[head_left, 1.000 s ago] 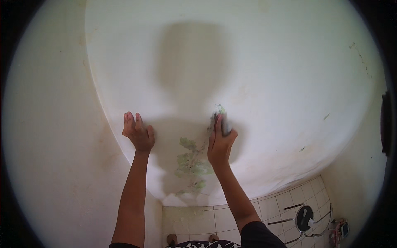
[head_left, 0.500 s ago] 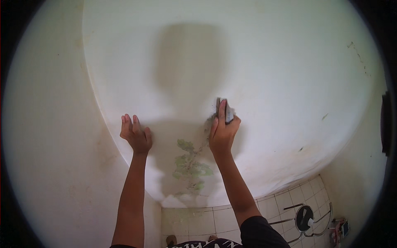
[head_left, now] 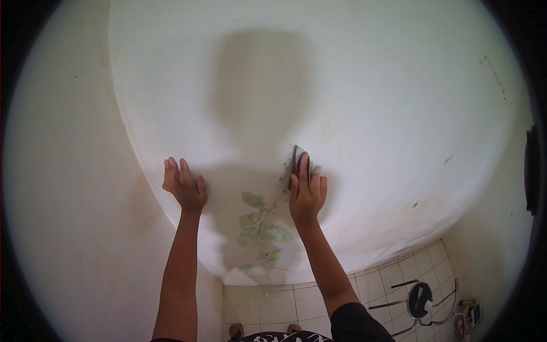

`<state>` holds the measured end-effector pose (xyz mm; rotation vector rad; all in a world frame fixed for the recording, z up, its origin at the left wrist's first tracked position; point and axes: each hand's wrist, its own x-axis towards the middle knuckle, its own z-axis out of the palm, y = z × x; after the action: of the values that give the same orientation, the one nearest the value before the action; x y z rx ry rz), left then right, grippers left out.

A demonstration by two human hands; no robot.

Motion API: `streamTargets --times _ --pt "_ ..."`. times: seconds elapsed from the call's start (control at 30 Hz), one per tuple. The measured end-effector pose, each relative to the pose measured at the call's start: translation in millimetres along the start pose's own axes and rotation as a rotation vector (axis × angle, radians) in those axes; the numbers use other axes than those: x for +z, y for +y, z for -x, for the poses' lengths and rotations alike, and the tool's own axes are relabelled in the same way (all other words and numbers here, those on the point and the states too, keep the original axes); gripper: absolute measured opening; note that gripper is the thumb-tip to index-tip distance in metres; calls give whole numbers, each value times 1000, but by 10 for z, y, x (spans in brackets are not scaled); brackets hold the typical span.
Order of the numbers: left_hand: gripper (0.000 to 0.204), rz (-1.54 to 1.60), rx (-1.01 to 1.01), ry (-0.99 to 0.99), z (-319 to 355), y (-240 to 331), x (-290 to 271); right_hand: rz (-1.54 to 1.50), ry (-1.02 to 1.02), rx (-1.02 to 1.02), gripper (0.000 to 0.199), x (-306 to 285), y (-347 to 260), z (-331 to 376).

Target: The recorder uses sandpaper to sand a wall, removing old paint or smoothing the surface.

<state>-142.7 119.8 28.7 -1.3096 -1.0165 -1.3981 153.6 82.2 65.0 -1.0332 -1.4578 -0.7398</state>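
My right hand presses a folded piece of what looks like sandpaper against the white wall. The index finger lies extended along it; its dark face shows on the left, at a rough grey patch. My left hand rests open on the wall, close to the corner, fingers pointing up and thumb apart. Between the two hands and lower down, peeled paint leaves green patches with a crack-like line running up to the sandpaper.
A side wall meets the wall at the left corner. Below lies a tiled floor, where a stool with a black seat and metal legs stands at the lower right. Small items sit beside it. My shadow falls on the wall.
My right hand has slid slightly down, and the sandpaper has tilted so that less of its pale side shows. My left hand keeps almost the same place.
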Motion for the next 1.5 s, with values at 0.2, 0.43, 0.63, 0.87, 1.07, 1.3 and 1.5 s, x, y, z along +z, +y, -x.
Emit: streamTargets --times 0.2,0.43,0.63,0.87,1.07,1.3,1.5 --pt "54 -24 -4 -16 -21 1 -16 56 57 -54 41 97 -46 51" --pt "55 -20 -8 -30 1 33 11 88 182 -164 39 227 47 -253" --pt "55 -23 -3 -25 -31 -4 -39 40 55 -61 38 200 17 174" --pt "56 -17 -23 -41 20 -15 -9 59 202 -151 37 201 -39 -360" --pt "52 -128 6 -194 -59 31 -156 58 176 -200 35 209 -4 -242" --pt "56 -25 -31 -38 24 -40 -23 43 125 -267 32 339 -98 234" --pt "57 17 -10 -15 21 -11 -17 106 365 -251 29 283 -86 -683"
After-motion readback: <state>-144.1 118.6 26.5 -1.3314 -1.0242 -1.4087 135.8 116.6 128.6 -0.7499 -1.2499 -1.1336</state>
